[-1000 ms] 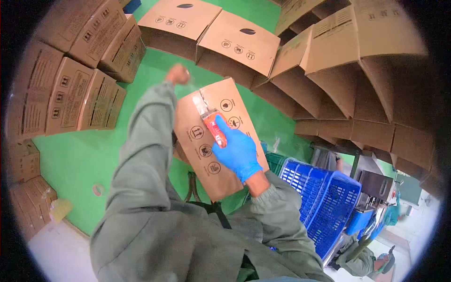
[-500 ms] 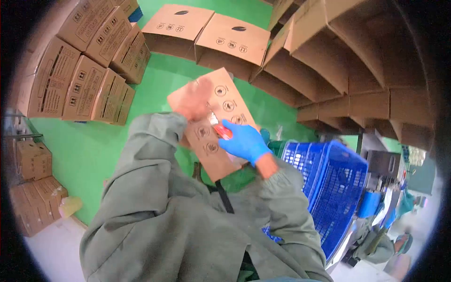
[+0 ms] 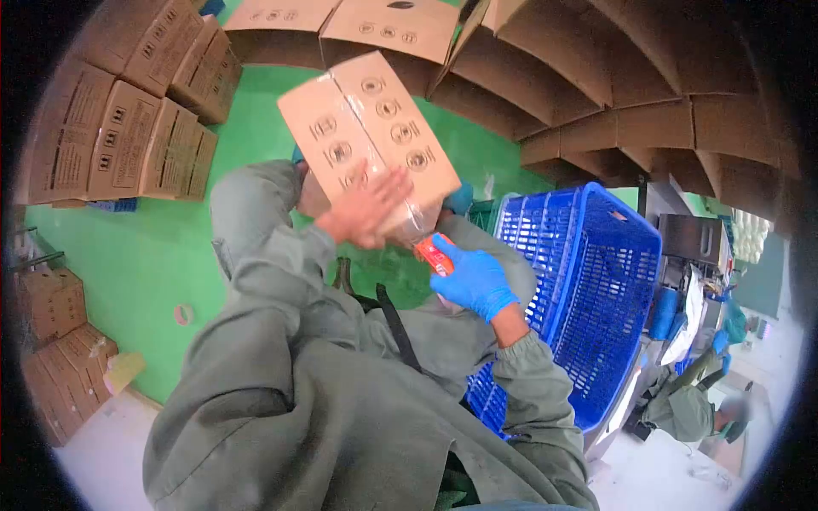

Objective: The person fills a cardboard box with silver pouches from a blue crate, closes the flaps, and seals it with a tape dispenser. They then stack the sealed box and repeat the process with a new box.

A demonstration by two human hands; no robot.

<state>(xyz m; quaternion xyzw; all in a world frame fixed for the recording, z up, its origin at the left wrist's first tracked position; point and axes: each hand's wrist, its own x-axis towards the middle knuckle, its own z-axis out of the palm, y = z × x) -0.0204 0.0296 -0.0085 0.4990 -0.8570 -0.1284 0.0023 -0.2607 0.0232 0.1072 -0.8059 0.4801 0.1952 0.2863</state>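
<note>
Head view | carton [image 3: 396,119] before the torso, under left hand [image 3: 365,207]; its fingers slightly spread, palm down on taped face | blue-gloved right hand [image 3: 477,281]: fingers wrapped round red tape dispenser [image 3: 434,254] at carton's near edge

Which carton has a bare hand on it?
The taped carton directly in front of the person: the left hand lies flat on it. No hand touches the open cartons beyond it or the stacked cartons at left.
</note>
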